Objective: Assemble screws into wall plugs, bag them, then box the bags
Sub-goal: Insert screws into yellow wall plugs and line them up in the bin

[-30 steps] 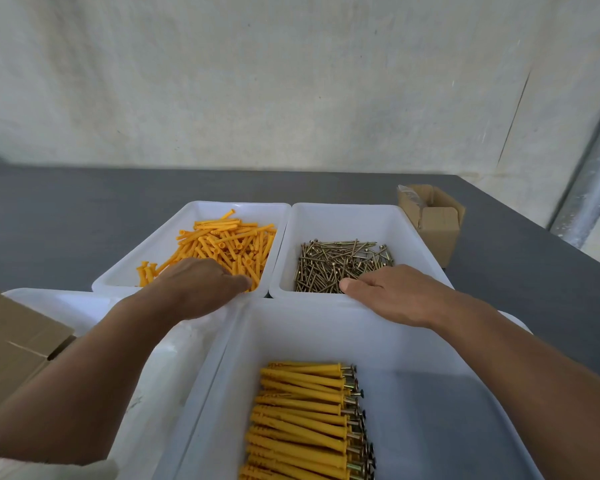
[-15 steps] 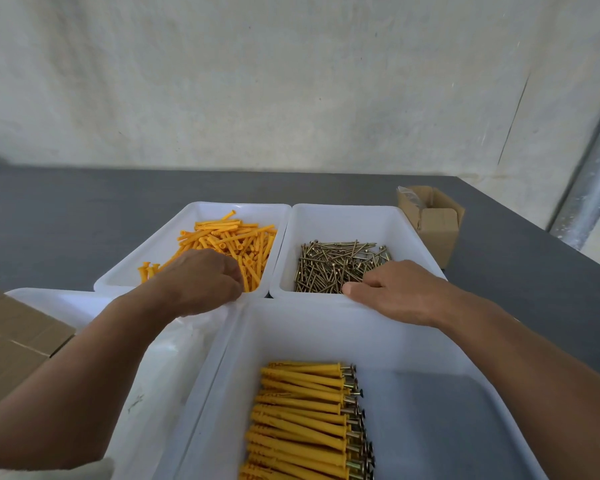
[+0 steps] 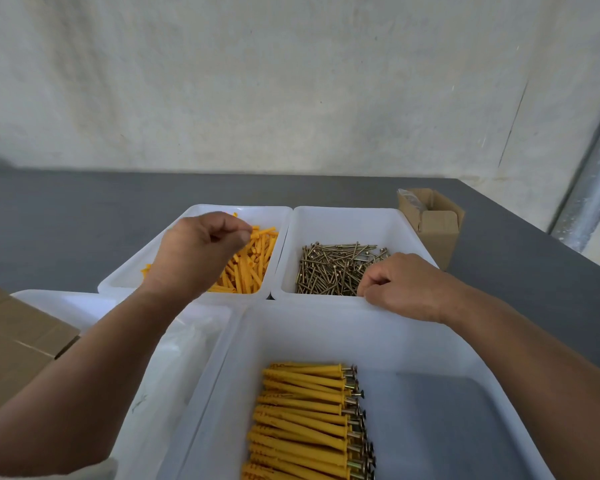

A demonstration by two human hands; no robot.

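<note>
Plugs (image 3: 250, 268) lie lengthwise away; L fingers (image 3: 238, 233) pinch one; R fingers (image 3: 369, 285) curled, grip unclear.

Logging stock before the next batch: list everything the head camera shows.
trays: four, white, two back, two front
loose wall plugs: many, orange, back-left tray
screws: many, brass-coloured, back-right tray
assembled plugs: stacked row, yellow-orange, front-right tray
clear plastic: count unclear, front-left tray
small box: one, brown cardboard, open, right of screw tray
large box: one, brown, left edge
table: one, grey, under everything
left hand: one, pinching at the loose plugs
right hand: one, fingers curled at the screws
</note>
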